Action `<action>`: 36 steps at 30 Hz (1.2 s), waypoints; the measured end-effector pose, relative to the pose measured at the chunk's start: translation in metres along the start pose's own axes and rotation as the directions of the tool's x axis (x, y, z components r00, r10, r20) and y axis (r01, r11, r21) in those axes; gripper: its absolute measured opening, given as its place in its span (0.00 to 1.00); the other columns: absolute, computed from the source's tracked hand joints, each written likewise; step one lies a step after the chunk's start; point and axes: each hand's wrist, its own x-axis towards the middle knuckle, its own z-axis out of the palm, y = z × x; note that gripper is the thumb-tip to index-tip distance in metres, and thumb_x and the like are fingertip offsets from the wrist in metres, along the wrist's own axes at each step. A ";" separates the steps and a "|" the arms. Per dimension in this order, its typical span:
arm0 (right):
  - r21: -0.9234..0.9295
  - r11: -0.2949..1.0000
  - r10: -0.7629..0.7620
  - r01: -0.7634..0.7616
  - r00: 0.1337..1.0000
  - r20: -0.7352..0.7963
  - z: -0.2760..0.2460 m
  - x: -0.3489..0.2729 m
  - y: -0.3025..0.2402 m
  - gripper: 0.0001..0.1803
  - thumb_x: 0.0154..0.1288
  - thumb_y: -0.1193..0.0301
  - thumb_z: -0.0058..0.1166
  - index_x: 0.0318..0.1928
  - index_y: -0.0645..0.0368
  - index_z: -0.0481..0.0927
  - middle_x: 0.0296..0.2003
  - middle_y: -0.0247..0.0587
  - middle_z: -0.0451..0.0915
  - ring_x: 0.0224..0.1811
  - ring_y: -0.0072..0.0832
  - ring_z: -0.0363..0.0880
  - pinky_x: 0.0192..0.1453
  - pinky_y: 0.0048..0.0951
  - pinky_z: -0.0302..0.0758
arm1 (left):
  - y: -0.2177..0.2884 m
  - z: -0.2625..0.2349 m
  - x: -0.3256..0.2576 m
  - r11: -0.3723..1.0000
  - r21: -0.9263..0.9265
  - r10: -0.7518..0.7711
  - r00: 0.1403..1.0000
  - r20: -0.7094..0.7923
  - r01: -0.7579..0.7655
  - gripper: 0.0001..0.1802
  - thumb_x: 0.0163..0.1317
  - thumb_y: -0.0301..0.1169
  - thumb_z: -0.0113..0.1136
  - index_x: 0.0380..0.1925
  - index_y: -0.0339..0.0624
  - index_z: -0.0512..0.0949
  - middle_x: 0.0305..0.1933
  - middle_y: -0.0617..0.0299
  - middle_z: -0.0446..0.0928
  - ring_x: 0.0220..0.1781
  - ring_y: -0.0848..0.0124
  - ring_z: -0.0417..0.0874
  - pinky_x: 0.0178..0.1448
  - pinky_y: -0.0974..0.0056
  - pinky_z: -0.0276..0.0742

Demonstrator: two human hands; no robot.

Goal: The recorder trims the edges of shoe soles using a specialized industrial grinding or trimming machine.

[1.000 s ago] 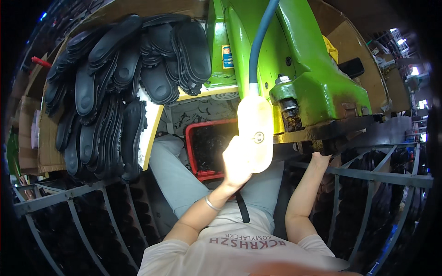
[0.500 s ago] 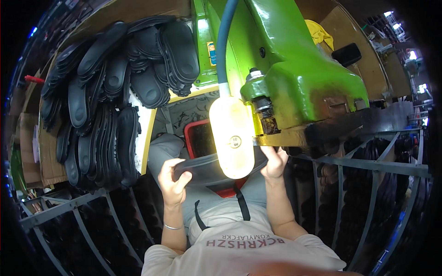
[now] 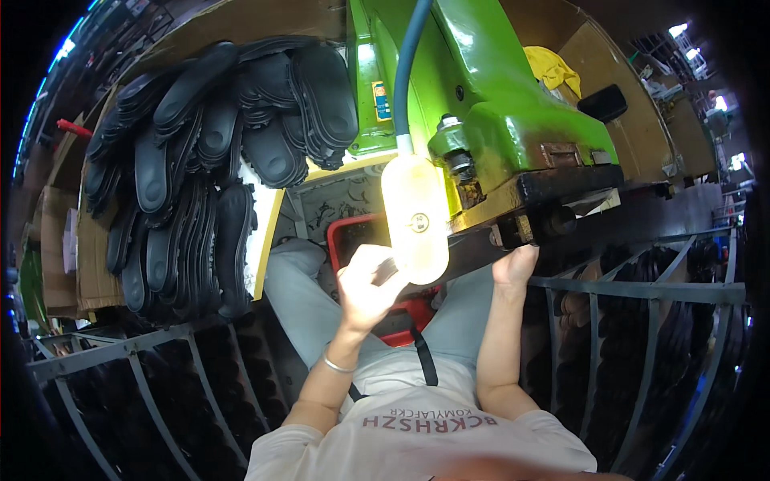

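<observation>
A black shoe sole (image 3: 472,255) spans the gap between my hands, under the green machine (image 3: 501,132). The glowing lamp (image 3: 416,220) and the machine head cover much of it. My left hand (image 3: 370,290) is closed at the sole's left end, its fingertips partly lost in glare behind the lamp. My right hand (image 3: 514,268) is closed at the right end, just below the machine's dark lower parts (image 3: 533,227); its fingertips are partly hidden there.
Stacked black soles (image 3: 200,136) lie on a white, yellow-edged table at left. A red container (image 3: 343,232) stands below, between my knees. Metal racks (image 3: 152,393) flank me on both sides. A yellow cloth (image 3: 552,68) lies in the carton behind the machine.
My left hand has moved right and slightly up, to the lamp. My right hand has shifted right, under the machine head. The sole has gone rightward with them and is now mostly covered.
</observation>
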 end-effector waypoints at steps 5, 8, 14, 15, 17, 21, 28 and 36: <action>0.076 0.997 0.007 0.002 0.993 -0.118 -0.012 0.005 -0.001 0.31 0.60 0.82 0.51 0.64 0.64 0.59 0.55 0.44 0.71 0.58 0.33 0.70 0.63 0.35 0.66 | 0.001 0.016 0.008 0.989 0.014 0.144 0.967 -0.211 -0.145 0.15 0.43 0.23 0.72 0.32 0.35 0.77 0.28 0.62 0.76 0.24 0.78 0.76 0.29 0.72 0.73; 0.031 0.999 -0.020 0.022 0.998 -0.058 -0.017 0.010 -0.012 0.37 0.60 0.80 0.53 0.68 0.64 0.52 0.54 0.46 0.70 0.56 0.35 0.71 0.62 0.36 0.68 | -0.002 0.028 0.009 0.969 0.096 0.246 0.930 -0.274 -0.228 0.15 0.43 0.22 0.72 0.31 0.35 0.77 0.30 0.60 0.74 0.25 0.73 0.76 0.29 0.69 0.72; 0.042 0.990 -0.133 0.137 0.987 -0.091 -0.017 0.031 -0.037 0.27 0.61 0.80 0.52 0.62 0.62 0.63 0.51 0.45 0.73 0.50 0.35 0.76 0.54 0.36 0.75 | 0.041 0.051 0.036 0.858 0.343 0.482 0.831 -0.278 -0.383 0.20 0.38 0.28 0.78 0.30 0.38 0.77 0.31 0.55 0.71 0.30 0.62 0.75 0.32 0.62 0.72; 0.040 0.989 -0.135 0.139 0.987 -0.085 -0.013 0.030 -0.039 0.27 0.61 0.80 0.52 0.62 0.62 0.63 0.51 0.45 0.73 0.50 0.35 0.76 0.54 0.36 0.75 | 0.044 0.052 0.038 0.773 0.493 0.565 0.787 -0.247 -0.400 0.21 0.37 0.30 0.78 0.30 0.38 0.77 0.30 0.56 0.71 0.30 0.62 0.75 0.33 0.63 0.72; -0.048 0.988 -0.154 0.150 0.983 -0.103 -0.003 0.025 -0.041 0.26 0.61 0.80 0.50 0.61 0.61 0.65 0.51 0.43 0.74 0.49 0.34 0.76 0.53 0.34 0.75 | 0.042 0.046 0.034 0.888 0.292 0.433 0.860 -0.271 -0.355 0.21 0.38 0.28 0.78 0.32 0.37 0.77 0.29 0.57 0.69 0.30 0.63 0.74 0.33 0.63 0.71; -0.076 0.996 -0.057 0.052 0.997 -0.056 0.005 -0.001 -0.015 0.22 0.58 0.82 0.51 0.54 0.58 0.67 0.46 0.40 0.74 0.48 0.29 0.75 0.53 0.29 0.72 | 0.028 0.010 0.016 0.990 -0.030 0.122 0.947 -0.298 -0.137 0.17 0.43 0.17 0.69 0.28 0.39 0.69 0.28 0.66 0.66 0.28 0.79 0.66 0.31 0.73 0.67; -0.028 0.994 0.107 -0.106 0.994 0.037 0.043 -0.048 0.020 0.23 0.54 0.86 0.51 0.51 0.57 0.67 0.46 0.37 0.74 0.48 0.25 0.73 0.51 0.28 0.72 | 0.000 -0.058 -0.029 0.958 -0.268 -0.178 0.949 -0.260 0.106 0.21 0.42 0.11 0.67 0.35 0.38 0.70 0.32 0.67 0.65 0.33 0.78 0.67 0.41 0.74 0.67; -0.328 0.944 0.138 -0.029 0.940 0.313 0.056 -0.045 0.019 0.19 0.50 0.83 0.61 0.44 0.63 0.72 0.40 0.34 0.78 0.42 0.21 0.76 0.50 0.23 0.72 | -0.022 -0.045 -0.066 0.960 0.136 -0.277 0.777 0.565 0.243 0.27 0.50 0.28 0.70 0.51 0.33 0.73 0.46 0.52 0.79 0.46 0.68 0.81 0.50 0.64 0.75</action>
